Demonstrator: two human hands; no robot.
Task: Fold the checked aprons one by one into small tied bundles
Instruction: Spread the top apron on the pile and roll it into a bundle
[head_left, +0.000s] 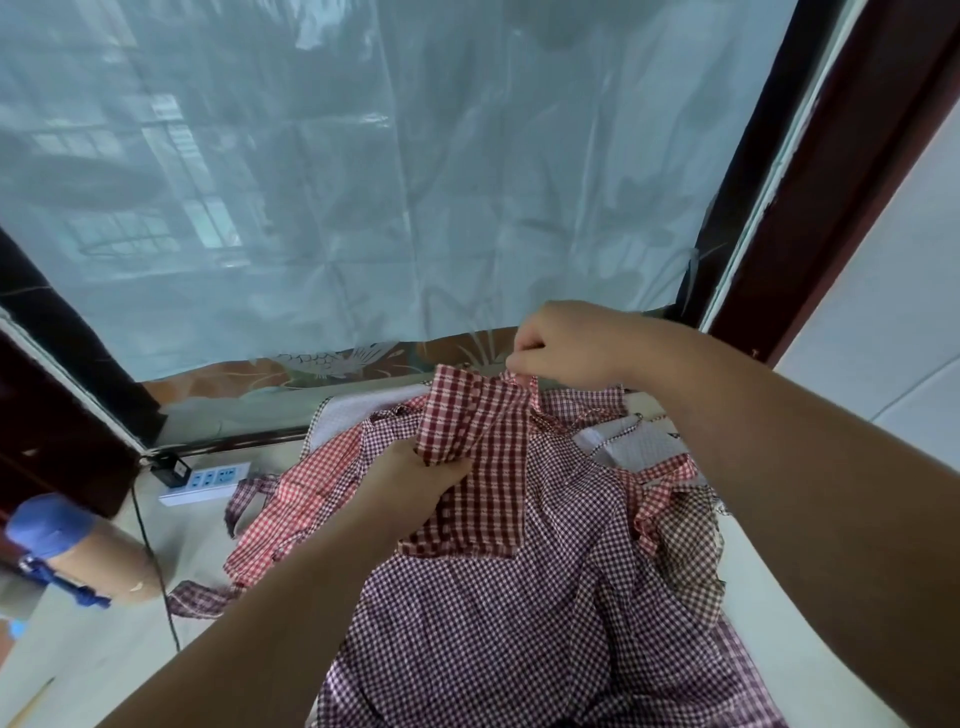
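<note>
Fingers of the right hand are curled tight, and thumb and forefinger pinch the top corner of a dark red, large-checked apron. The left hand grips the same apron lower down, at its left edge, with the cloth bunched between thumb and fingers. The apron hangs slack between the two hands. It is raised off a pile at its upper end, and its lower end lies on the pile.

Pile count by pattern:
- One purple small-checked apron, the largest, spread towards the wearer.
- One red-and-white checked apron to the left, with ties trailing.
- One brown checked piece at the right edge.
- One pale cloth with checked trim at the back.

Whether more lie underneath cannot be told. All of it rests on a pale table.

On the left of the table:
- One white power strip with a black plug just beside it.
- One black cable running towards the wearer.
- One cardboard tube with a blue wrapping at its end.

Behind the table, a creased translucent plastic sheet covers a window set in a dark red frame.
</note>
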